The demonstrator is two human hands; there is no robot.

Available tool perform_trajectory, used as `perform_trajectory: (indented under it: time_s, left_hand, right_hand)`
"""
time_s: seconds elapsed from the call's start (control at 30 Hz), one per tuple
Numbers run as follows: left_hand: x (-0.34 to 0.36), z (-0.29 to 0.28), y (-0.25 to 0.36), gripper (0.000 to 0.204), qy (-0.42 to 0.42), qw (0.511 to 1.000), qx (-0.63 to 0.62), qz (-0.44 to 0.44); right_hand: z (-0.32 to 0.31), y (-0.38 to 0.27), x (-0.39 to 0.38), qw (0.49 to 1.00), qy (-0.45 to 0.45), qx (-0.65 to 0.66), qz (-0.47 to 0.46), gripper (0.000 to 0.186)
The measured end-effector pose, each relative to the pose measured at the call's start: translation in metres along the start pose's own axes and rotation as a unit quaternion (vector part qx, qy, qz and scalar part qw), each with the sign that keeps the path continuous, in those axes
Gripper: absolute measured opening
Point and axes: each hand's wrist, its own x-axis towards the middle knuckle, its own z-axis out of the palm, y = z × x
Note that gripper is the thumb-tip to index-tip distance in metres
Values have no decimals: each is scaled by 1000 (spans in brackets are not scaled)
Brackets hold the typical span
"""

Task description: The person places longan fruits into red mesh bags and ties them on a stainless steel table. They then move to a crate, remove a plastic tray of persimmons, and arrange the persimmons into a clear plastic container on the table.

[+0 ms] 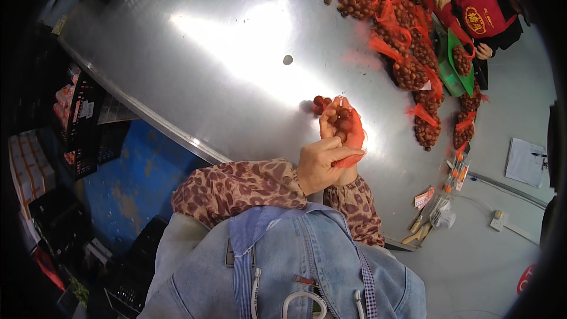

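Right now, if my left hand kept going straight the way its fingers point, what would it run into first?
Most likely the red mesh at your right hand. Your left hand seems to be touching it already, though the overlap makes depth hard to judge.

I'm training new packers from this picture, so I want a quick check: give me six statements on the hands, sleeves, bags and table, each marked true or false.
1. The left hand pinches red netting. True.
2. The right hand is empty. False: it cups round reddish-brown produce.
3. The filled net bags are on the table's left side. False: the filled net bags lie toward the right of the metal table.
4. A single bag rests on a green tray. True.
5. The wearer's sleeves are plain white. False: the sleeves have a brown spotted print.
6. A small dark round piece lies apart from the bags. True.
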Motion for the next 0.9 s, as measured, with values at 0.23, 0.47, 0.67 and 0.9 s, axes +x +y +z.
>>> perform_trajectory:
  time_s: [0.23, 0.47, 0.67, 0.9]
  left_hand:
    - [19, 17, -16, 22, 144, 851, -423, -276]
    - [38, -7, -30, 26, 153, 754, -482, -418]
    - [33, -38, -54, 20, -94, 837, -394, -369]
    - [46, -60, -39, 22, -236, 885, -303, -265]
  right_hand:
    - [-20, 3, 41, 996, 14, -82, -12, 18]
    - [-35, -3, 32, 937, 50, -346, -23, 42]
    - [-35, -26, 24, 789, -88, -606, -53, 49]
    - [-2, -46, -10, 815, -134, -563, -5, 43]
